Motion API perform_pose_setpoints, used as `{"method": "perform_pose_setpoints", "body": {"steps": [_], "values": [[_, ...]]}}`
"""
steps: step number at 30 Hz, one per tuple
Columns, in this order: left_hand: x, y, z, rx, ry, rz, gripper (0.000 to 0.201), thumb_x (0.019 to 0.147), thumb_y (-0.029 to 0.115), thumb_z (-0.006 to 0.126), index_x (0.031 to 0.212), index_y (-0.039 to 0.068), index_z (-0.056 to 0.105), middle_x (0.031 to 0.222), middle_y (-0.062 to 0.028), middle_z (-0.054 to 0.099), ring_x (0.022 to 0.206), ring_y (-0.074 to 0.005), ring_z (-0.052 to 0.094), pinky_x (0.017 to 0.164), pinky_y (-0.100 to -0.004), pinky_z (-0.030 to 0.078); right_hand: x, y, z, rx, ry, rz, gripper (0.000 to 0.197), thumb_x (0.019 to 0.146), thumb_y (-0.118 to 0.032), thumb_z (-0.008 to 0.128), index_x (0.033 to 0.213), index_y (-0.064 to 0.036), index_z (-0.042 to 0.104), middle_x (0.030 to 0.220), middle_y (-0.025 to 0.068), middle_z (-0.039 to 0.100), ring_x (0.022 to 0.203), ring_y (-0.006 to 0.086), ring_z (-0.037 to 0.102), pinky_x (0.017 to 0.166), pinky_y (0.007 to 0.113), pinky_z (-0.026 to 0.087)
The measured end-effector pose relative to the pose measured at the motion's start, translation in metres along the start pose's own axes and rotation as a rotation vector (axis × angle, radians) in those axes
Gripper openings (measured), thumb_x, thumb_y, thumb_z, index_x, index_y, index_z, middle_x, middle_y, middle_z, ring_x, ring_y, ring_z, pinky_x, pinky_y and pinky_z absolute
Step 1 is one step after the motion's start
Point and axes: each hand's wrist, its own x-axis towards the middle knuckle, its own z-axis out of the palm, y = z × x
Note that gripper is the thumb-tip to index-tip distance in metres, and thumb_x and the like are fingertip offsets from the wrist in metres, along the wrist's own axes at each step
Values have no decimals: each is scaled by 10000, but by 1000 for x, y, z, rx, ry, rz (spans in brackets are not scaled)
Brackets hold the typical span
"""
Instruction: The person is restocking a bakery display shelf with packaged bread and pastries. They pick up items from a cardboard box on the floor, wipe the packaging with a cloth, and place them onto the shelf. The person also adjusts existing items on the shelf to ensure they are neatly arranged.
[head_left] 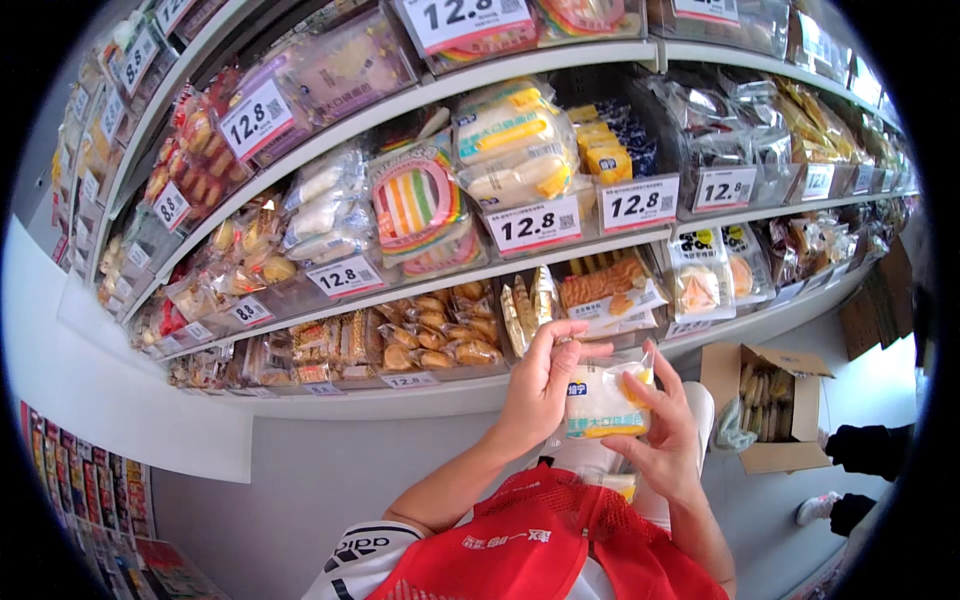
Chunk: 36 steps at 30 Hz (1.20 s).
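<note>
1. Right hand [665,430]: fingers partly closed on the bread packet [600,405]. The forefinger lies over the right side of the front face and the thumb bears on the lower right edge; the packet is held between them.
2. Left hand [545,375]: fingers curled, with thumb and forefinger close together at the packet's upper left edge. Whether they pinch the film or only rest against it cannot be told.
3. Packet position: directly between the two hands, right of the left fingertips and left of the right palm. Both hands are at it; the right covers more of it.
4. Packet axis: nearly as wide as tall, so no long axis stands out. Its printed band runs crosswise, from the left-hand side toward the right hand, with the front face turned up to the wearer.
5. Below the right thumb: a second packet [618,484], partly hidden, above the red vest [480,540].
6. Beyond the fingertips: the lower shelf [450,395], with a tray of browned bread [605,285] nearest. Higher, similar white-and-yellow packets [515,140] are stacked.
7. Right of the right hand, well apart: an open cardboard box [720,400] containing wrapped goods [768,400].
</note>
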Motion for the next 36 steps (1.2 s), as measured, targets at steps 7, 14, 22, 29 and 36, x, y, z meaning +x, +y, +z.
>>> {"method": "perform_pose_setpoints", "body": {"steps": [7,14,22,29,36], "values": [[24,59,-28,-355,-15,200,445,980,202,520,1329,17,316,1440,-204,363,1144,-186,529,904,-300,472,76,-43,10,10,-29,-183,679,671,-50,826,1290,-16,548,1526,199,211,1338,286,379,1021,373,453],[66,101,-64,-101,28,566,601,933,246,604,1400,1,316,1505,-164,264,1260,-237,437,1041,-365,377,160,-85,22,-340,9,-479,497,734,64,702,1217,-7,609,1360,165,496,1213,218,522,929,307,504],[126,99,-114,653,241,555,371,940,262,588,1234,38,553,1251,-115,583,1015,-154,557,856,-277,441,236,-89,30,-443,147,-520,311,772,-47,725,1066,34,665,1094,142,659,880,198,676,762,294,550],[140,86,-110,893,220,716,392,899,315,629,1152,16,606,1195,-168,589,1075,-321,575,918,-380,447,245,-77,26,-510,225,-501,269,804,-52,692,1053,44,661,1068,156,659,859,232,678,763,309,538],[142,81,-108,886,199,704,393,893,326,636,1102,-6,618,1161,-176,583,1095,-335,554,937,-383,434,254,-73,36,-663,188,-622,245,803,-51,659,1020,62,652,1016,179,649,848,318,652,767,354,515]]}}
